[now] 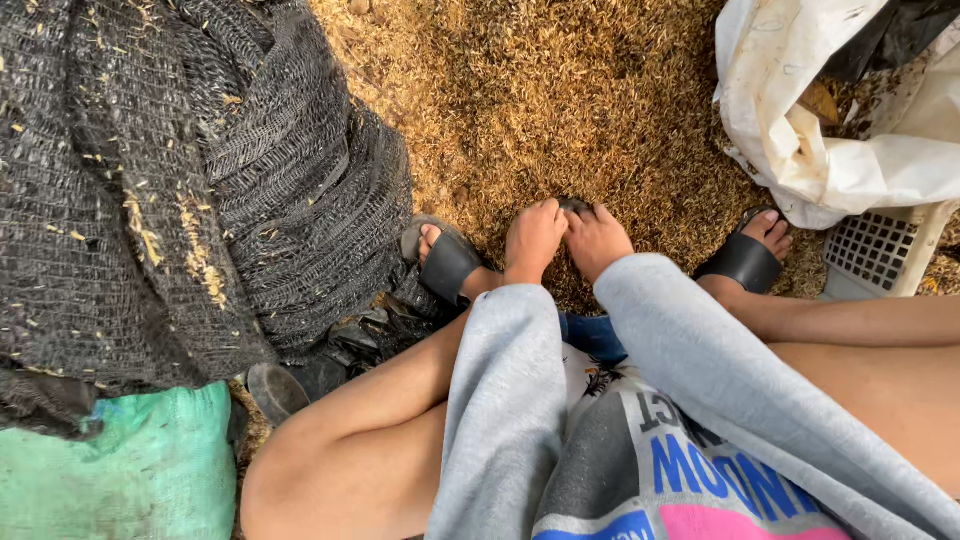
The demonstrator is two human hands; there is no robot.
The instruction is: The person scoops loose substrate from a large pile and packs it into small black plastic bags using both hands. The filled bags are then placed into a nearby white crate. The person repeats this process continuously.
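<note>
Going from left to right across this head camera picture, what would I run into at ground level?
Black mesh netting → left sandal → left hand → right hand → right sandal → white plastic crate; both hands are pressed into the grain husks.

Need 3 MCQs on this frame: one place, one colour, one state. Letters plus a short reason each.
1. Where are both hands?
A. on the husk-strewn ground between the feet
B. on the green sack
C. inside the white crate

2. What colour are the sandals?
A. red
B. black
C. white

3. How is the black netting lying?
A. rolled tight
B. hung up
C. heaped loosely, flecked with husks

Answers: 1 A, the fingers press into the husks between the two sandals. 2 B, both straps are black. 3 C, it sits in a crumpled pile with husks on it.
</note>
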